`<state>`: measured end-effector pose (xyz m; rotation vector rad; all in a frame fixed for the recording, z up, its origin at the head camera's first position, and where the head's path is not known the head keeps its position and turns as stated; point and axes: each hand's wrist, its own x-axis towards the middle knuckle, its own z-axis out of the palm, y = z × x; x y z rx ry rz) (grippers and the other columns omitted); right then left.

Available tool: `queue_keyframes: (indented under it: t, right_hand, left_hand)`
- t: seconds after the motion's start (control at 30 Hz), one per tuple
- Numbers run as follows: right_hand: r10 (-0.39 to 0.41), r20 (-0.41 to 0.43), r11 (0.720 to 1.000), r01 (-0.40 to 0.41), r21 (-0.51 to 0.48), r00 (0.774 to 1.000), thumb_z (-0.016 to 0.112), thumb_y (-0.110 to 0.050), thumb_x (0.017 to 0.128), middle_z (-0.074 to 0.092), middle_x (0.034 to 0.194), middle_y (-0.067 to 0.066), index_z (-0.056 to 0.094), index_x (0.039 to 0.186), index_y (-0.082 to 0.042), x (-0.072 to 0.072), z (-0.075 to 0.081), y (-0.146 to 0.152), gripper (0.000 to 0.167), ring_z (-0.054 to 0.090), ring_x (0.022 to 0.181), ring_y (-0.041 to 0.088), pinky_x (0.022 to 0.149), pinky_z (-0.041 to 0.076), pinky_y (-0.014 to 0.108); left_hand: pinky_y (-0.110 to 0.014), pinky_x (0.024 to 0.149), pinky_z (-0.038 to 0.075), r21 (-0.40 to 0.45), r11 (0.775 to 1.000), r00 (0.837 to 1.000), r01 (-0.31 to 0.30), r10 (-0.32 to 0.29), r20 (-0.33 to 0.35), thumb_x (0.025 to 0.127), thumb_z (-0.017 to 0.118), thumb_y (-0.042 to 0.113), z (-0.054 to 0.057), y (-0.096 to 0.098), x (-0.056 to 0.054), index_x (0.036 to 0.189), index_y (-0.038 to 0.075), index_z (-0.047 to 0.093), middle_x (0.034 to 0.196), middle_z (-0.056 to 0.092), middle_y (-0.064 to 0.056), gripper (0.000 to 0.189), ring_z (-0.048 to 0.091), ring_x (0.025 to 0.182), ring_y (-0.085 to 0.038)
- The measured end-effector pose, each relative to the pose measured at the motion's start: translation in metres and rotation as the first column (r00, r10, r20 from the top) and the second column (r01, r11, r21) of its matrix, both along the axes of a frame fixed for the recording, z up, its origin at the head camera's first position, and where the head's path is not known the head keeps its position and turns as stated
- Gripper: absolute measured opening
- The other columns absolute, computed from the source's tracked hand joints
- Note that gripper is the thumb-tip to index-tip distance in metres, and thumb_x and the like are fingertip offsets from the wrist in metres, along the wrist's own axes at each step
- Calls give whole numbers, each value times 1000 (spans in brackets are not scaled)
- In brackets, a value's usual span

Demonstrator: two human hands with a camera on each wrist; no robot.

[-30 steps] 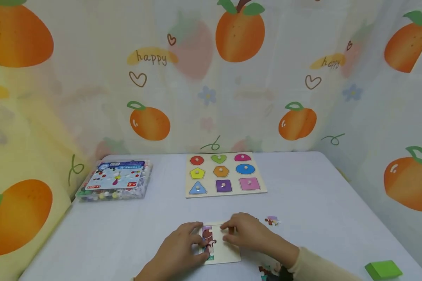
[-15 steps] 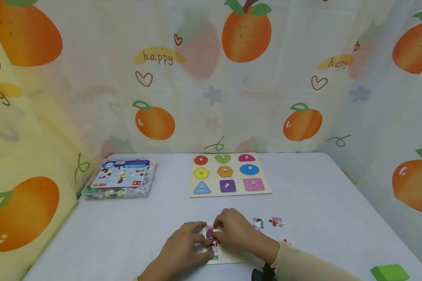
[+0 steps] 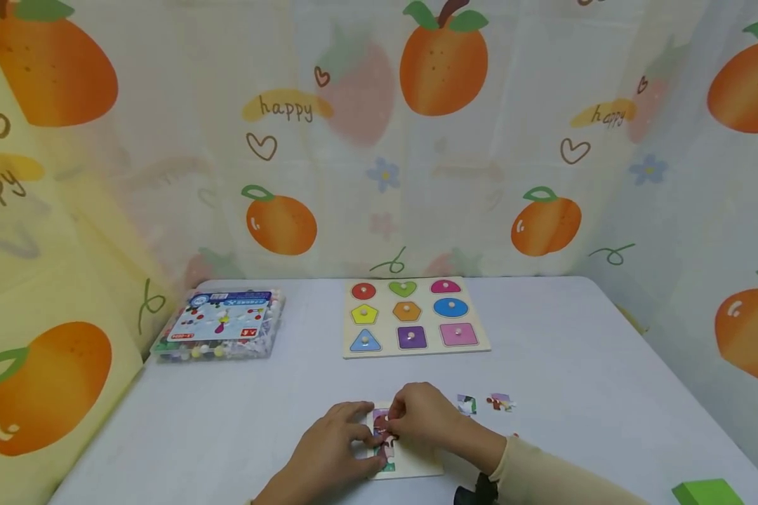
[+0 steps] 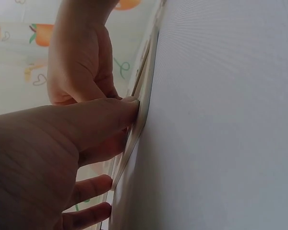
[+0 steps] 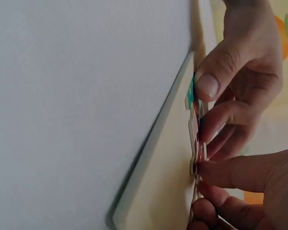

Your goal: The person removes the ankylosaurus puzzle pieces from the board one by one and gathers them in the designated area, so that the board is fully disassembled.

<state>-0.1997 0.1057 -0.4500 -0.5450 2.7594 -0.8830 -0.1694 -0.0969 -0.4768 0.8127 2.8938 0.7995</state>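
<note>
A small pale puzzle board [image 3: 417,463] lies near the front of the table, with a column of joined jigsaw pieces [image 3: 388,459] along its left side. My left hand [image 3: 328,445] rests at the board's left edge, its spread fingers and thumb touching the board and the joined pieces. In the right wrist view, the left thumb [image 5: 209,86] presses near a teal piece [image 5: 190,93]. My right hand [image 3: 426,417] pinches at a jigsaw piece by the column's upper part, mostly hidden by the fingers. Two loose jigsaw pieces [image 3: 500,402] lie beyond the right hand.
A shape board with knobbed pieces [image 3: 385,334] lies farther back. At the back left stands a clear box of coloured beads [image 3: 217,326]. A green block [image 3: 707,492] sits at the front right. Fruit-patterned cloth [image 3: 354,210] surrounds the table.
My right hand has moved left from above the bare part of the board to the joined pieces. One loose piece behind it has come into view. My left hand stays in place.
</note>
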Motion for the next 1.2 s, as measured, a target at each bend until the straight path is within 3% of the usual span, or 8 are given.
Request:
queue_keyframes:
  t: [0.23, 0.47, 0.63, 0.73, 0.83, 1.03, 1.2]
  right_hand:
    - [30, 8, 1000, -30, 0, 1000, 80, -30, 83, 56, 66, -9, 65, 70, -21, -7, 1, 7, 22, 51, 64, 8, 56, 45, 23]
    - [158, -119, 984, -146, 106, 980, 81, -25, 78, 52, 67, -13, 66, 71, -23, -17, 1, 16, 16, 48, 67, 5, 62, 43, 22]
    - [157, -160, 981, -135, 142, 975, 81, -30, 77, 54, 69, -14, 65, 71, -25, -21, 12, 32, 17, 49, 70, 7, 63, 44, 23]
    - [108, -152, 990, -93, 104, 982, 82, -32, 77, 57, 72, -14, 66, 74, -25, -17, 18, 66, 17, 52, 72, 11, 63, 47, 25]
    - [49, -153, 996, -36, 84, 987, 83, -33, 78, 58, 75, -16, 66, 78, -26, -9, 17, 121, 18, 54, 75, 14, 62, 47, 25]
    - [-69, -186, 989, 92, 119, 980, 83, -22, 76, 56, 75, -16, 66, 79, -22, 9, 11, 228, 18, 51, 71, 9, 60, 45, 25]
    - [-103, -202, 983, 130, 127, 974, 83, -21, 76, 57, 76, -15, 66, 80, -21, 14, 2, 266, 17, 50, 72, 5, 61, 46, 26]
  left_hand:
    - [-51, 95, 45, -5, 1000, 1000, 13, -13, -12, 78, 75, 55, -1, 3, -3, 85, 38, 74, 134, 56, 3, 18, 48, 126, -23]
    - [-50, 93, 46, 17, 999, 997, 30, -29, -67, 78, 75, 54, -2, 7, -6, 83, 38, 73, 132, 57, 3, 17, 49, 124, -22]
    - [-51, 95, 45, 5, 1000, 999, 19, -19, -37, 78, 75, 55, -2, 8, -5, 83, 37, 73, 133, 56, 3, 19, 48, 124, -23]
    - [-52, 96, 44, -15, 1000, 1000, 3, -3, 9, 76, 76, 56, -2, 8, -1, 85, 37, 75, 133, 56, 4, 21, 47, 125, -24]
    - [-52, 96, 43, -27, 1000, 999, -4, 5, 39, 75, 77, 55, -3, 6, 2, 87, 36, 76, 134, 55, 4, 23, 46, 126, -25]
    - [-53, 96, 42, -3, 1000, 1000, 12, -12, -4, 76, 77, 52, -1, 5, -1, 85, 36, 73, 133, 55, 3, 18, 47, 125, -25]
    - [-55, 94, 42, 31, 999, 999, 28, -27, -33, 76, 78, 50, -1, 3, -3, 82, 37, 68, 131, 57, 1, 17, 48, 122, -25]
